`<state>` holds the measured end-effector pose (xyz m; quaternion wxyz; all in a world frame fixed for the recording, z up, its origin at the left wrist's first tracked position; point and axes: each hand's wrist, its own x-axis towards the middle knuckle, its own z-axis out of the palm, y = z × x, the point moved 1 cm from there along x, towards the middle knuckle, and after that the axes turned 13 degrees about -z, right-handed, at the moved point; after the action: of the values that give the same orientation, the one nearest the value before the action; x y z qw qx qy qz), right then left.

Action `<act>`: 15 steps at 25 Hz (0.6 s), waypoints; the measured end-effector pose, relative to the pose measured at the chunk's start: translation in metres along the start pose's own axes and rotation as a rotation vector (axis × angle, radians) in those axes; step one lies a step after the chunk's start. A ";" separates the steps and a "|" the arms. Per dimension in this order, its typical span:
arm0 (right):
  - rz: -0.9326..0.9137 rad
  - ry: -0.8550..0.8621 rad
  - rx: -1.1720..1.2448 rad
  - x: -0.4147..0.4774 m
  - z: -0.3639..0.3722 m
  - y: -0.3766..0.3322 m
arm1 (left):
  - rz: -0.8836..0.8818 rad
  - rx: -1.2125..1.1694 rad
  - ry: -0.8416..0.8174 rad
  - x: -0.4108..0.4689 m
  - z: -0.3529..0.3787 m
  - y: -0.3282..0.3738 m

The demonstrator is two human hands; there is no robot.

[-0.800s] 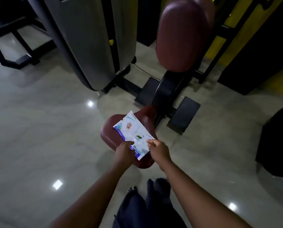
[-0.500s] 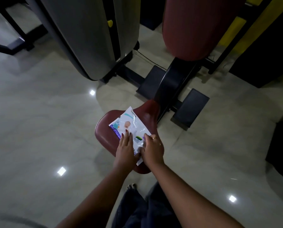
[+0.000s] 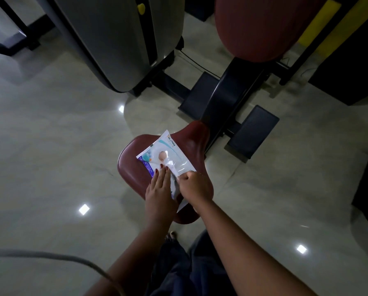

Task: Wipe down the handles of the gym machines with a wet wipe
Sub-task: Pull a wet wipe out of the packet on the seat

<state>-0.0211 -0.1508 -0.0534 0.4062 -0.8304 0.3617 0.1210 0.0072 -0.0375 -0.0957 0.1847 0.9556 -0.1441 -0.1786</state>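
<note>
Two hands are on the wipe pack, which lies flat on the maroon seat pad directly in front of me. Its long axis runs away from me and leans a little left at the far end, with the near end hidden under my wrists. My left hand lies on the near left part of the pack, fingers straight and pressed together, pinning it to the seat. My right hand is curled just beside it and pinches a white tab near the middle of the pack's face. Whether that is the reseal flap or the first wipe I cannot tell. The tab points away from my right hand toward the far left, so I judge the pull must come back toward me and to the right, along the pack's length, while the left hand keeps it from sliding or lifting. Nothing lies between my hands and the pack. Beyond the seat rise the black post with its two footplates, the big maroon back pad and, to the left, the grey weight-stack cover. No machine handle is in view, so the wiping itself is not yet begun.
</note>
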 end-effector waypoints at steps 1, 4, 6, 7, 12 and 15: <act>0.041 -0.065 0.171 0.003 -0.001 0.000 | -0.020 -0.024 0.032 0.000 -0.002 0.005; 0.130 -0.115 0.746 0.002 -0.006 -0.001 | -0.039 -0.077 0.129 0.001 -0.014 0.017; 0.037 0.071 0.648 -0.003 0.001 0.011 | -0.162 -0.135 0.133 0.007 -0.023 0.015; -0.032 0.211 0.522 -0.006 0.008 0.019 | -0.254 -0.192 0.134 0.011 -0.028 0.012; -0.362 0.408 0.100 -0.016 0.029 0.029 | -0.466 -0.485 0.061 0.022 -0.041 0.002; -0.519 0.331 -0.108 -0.003 0.026 0.016 | -0.453 -0.514 0.033 0.017 -0.041 0.003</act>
<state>-0.0324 -0.1360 -0.0777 0.3142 -0.9239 0.1916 -0.1046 0.0377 -0.0336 -0.0639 0.3776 0.8883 0.1244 -0.2299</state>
